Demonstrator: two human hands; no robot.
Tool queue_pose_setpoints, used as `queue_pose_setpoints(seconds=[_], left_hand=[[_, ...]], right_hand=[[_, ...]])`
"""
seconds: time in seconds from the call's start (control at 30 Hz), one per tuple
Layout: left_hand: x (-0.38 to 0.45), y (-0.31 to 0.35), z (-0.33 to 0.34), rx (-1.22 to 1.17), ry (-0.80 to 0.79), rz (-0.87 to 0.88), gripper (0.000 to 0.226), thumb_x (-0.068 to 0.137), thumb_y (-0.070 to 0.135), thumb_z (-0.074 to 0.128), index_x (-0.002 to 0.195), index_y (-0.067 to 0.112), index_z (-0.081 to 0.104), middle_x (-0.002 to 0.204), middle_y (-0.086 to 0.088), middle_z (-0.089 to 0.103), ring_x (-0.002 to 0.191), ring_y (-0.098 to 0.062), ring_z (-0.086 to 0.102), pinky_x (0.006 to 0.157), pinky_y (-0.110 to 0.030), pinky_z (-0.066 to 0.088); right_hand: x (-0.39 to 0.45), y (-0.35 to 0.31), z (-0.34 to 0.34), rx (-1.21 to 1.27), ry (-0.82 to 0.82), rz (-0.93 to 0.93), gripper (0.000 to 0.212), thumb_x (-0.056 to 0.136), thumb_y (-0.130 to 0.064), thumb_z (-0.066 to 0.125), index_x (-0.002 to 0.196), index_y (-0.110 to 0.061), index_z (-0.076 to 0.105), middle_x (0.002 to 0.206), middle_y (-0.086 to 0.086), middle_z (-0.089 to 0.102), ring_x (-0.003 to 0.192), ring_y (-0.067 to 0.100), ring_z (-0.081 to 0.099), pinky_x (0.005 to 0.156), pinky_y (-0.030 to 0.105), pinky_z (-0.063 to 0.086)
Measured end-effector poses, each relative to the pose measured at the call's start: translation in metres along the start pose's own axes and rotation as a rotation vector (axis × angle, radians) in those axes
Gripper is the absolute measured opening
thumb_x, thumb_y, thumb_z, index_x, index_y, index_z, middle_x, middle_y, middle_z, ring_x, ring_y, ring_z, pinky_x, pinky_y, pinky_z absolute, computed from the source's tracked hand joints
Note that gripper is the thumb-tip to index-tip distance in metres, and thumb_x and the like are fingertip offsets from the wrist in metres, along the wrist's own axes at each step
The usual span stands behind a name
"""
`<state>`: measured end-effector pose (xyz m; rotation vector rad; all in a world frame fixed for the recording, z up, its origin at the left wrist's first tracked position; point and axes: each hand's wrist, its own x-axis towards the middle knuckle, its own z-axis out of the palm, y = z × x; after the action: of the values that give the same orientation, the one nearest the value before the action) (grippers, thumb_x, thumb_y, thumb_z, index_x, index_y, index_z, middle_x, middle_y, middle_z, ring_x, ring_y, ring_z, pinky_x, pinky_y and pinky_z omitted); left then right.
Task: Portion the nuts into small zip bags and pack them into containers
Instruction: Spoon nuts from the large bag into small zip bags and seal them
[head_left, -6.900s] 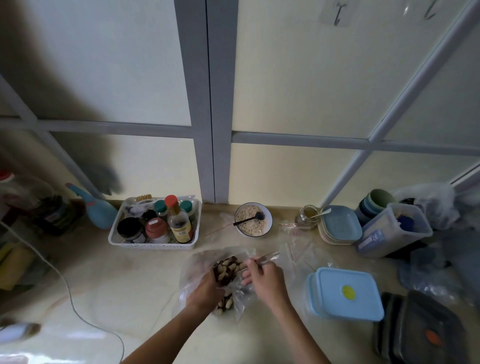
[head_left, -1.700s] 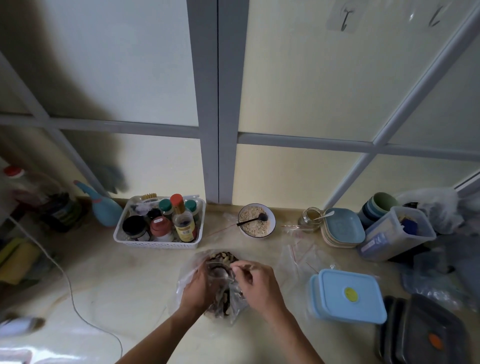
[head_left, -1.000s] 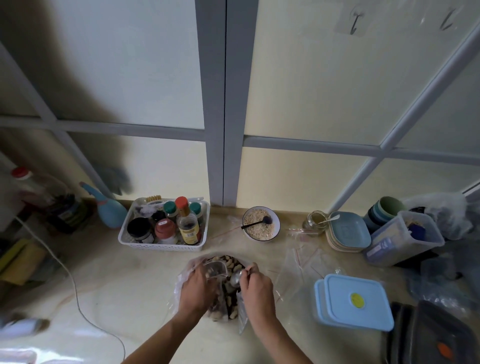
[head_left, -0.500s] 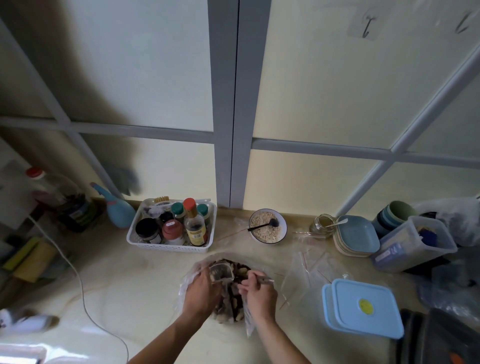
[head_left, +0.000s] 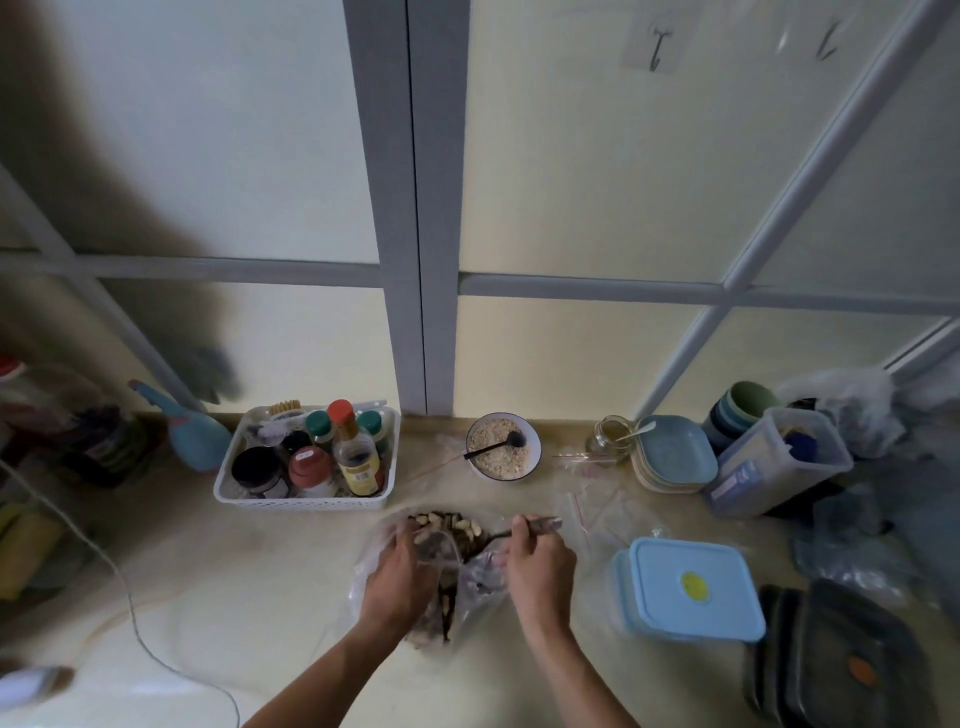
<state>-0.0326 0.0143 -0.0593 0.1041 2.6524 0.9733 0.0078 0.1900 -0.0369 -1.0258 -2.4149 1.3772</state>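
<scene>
1. My left hand (head_left: 397, 571) is down over the big clear bag of nuts (head_left: 441, 566), palm facing down, fingers curled round a small zip bag (head_left: 434, 543) and gripping it at its mouth.
2. My left forearm comes in from the near edge of the worktop (head_left: 218, 571), angled up and to the right, wrist roughly straight.
3. My right hand (head_left: 537, 564) sits just beside the left one, knuckles up, fingers closed round the handle of a spoon (head_left: 511, 531).
4. The spoon's dark bowl points left toward the nuts; its handle end pokes out past my fingers to the right. Whether the bowl carries any nuts I cannot tell.
5. The nuts are in that clear bag in the middle of the worktop, between my two hands, pale shells showing at the far end of the heap.
6. More clear zip bags (head_left: 592, 512) lie flat just to the right of my right hand.
7. A blue-lidded container (head_left: 693, 590) stands near the right hand, lid on, with dark containers (head_left: 841, 660) beyond it at the right near corner.
8. Toward the back edge: a white basket (head_left: 306, 501) of bottles on the left, a bowl of oats (head_left: 503, 453) in the middle, and a stack of blue plates (head_left: 672, 460) to the right.
</scene>
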Motion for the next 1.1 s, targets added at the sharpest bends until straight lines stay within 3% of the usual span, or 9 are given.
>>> queue_pose_setpoints(seconds=[0.2,0.3,0.43,0.57,0.73,0.83,0.97,1.03,1.1], left_hand=[[0.006,0.003,0.006,0.021,-0.059,0.000,0.050,0.082,0.041,0.063,0.124,0.027,0.039,0.143,-0.005,0.047,0.117,-0.029,0.055,0.094,-0.043,0.052],[0.010,0.001,0.010,0.023,-0.080,-0.002,0.054,0.082,0.037,0.061,0.129,0.028,0.036,0.146,-0.007,0.044,0.120,-0.030,0.054,0.096,-0.046,0.052],[0.011,0.002,0.014,0.021,-0.067,0.020,0.064,0.084,0.034,0.068,0.138,0.025,0.035,0.146,-0.007,0.045,0.125,-0.028,0.053,0.099,-0.045,0.051],[0.007,-0.001,0.012,-0.012,-0.036,0.029,0.068,0.085,0.040,0.072,0.139,0.021,0.035,0.142,-0.006,0.045,0.120,-0.027,0.056,0.093,-0.042,0.053],[0.005,-0.007,0.007,-0.082,0.000,0.042,0.063,0.088,0.039,0.071,0.139,0.022,0.037,0.136,-0.004,0.055,0.119,-0.025,0.055,0.089,-0.038,0.051],[0.006,-0.008,0.002,-0.142,0.009,0.035,0.064,0.084,0.044,0.071,0.137,0.025,0.040,0.128,0.003,0.061,0.112,-0.018,0.059,0.088,-0.037,0.053],[0.006,-0.007,0.000,-0.093,0.045,0.097,0.054,0.087,0.029,0.074,0.133,0.019,0.047,0.127,0.001,0.064,0.107,-0.014,0.060,0.085,-0.027,0.048],[0.005,-0.007,0.001,-0.056,0.067,0.129,0.055,0.089,0.028,0.073,0.136,0.017,0.047,0.131,-0.004,0.062,0.113,-0.020,0.061,0.088,-0.030,0.050],[0.004,-0.007,0.001,-0.029,0.052,0.133,0.060,0.090,0.033,0.072,0.139,0.016,0.044,0.136,-0.005,0.059,0.118,-0.025,0.060,0.093,-0.034,0.052]], right_hand=[[0.003,-0.018,-0.028,0.028,0.086,-0.062,0.041,0.104,-0.036,0.049,0.072,-0.018,0.067,0.060,-0.001,0.069,0.059,0.011,0.068,0.068,0.037,0.056],[-0.004,-0.027,-0.031,0.053,0.057,-0.062,0.044,0.104,-0.036,0.049,0.069,-0.016,0.067,0.058,0.000,0.068,0.056,0.010,0.067,0.065,0.034,0.055],[-0.020,-0.038,-0.028,0.088,-0.175,-0.096,0.038,0.105,-0.032,0.053,0.077,-0.015,0.073,0.061,-0.001,0.069,0.053,0.002,0.066,0.055,0.015,0.049],[-0.027,-0.040,-0.028,0.100,-0.394,-0.217,0.019,0.103,-0.028,0.058,0.097,-0.022,0.075,0.068,-0.003,0.069,0.058,0.007,0.069,0.060,0.028,0.059],[-0.023,-0.036,-0.026,0.052,-0.541,-0.333,0.017,0.099,-0.031,0.062,0.107,-0.032,0.077,0.085,-0.011,0.073,0.066,0.007,0.071,0.067,0.022,0.059],[-0.019,-0.033,-0.024,-0.001,-0.616,-0.405,0.020,0.097,-0.035,0.063,0.110,-0.034,0.077,0.092,-0.024,0.068,0.075,-0.007,0.066,0.075,0.015,0.054],[-0.013,-0.034,-0.027,-0.006,-0.480,-0.511,0.020,0.096,-0.037,0.061,0.107,-0.033,0.078,0.094,-0.017,0.070,0.084,-0.001,0.067,0.077,0.016,0.054],[-0.009,-0.031,-0.026,0.033,-0.402,-0.549,0.018,0.097,-0.035,0.062,0.104,-0.032,0.078,0.095,-0.013,0.072,0.086,0.003,0.068,0.076,0.018,0.055],[-0.008,-0.030,-0.025,0.040,-0.424,-0.553,0.017,0.095,-0.035,0.062,0.102,-0.032,0.078,0.094,-0.013,0.071,0.085,0.004,0.069,0.076,0.020,0.056]])
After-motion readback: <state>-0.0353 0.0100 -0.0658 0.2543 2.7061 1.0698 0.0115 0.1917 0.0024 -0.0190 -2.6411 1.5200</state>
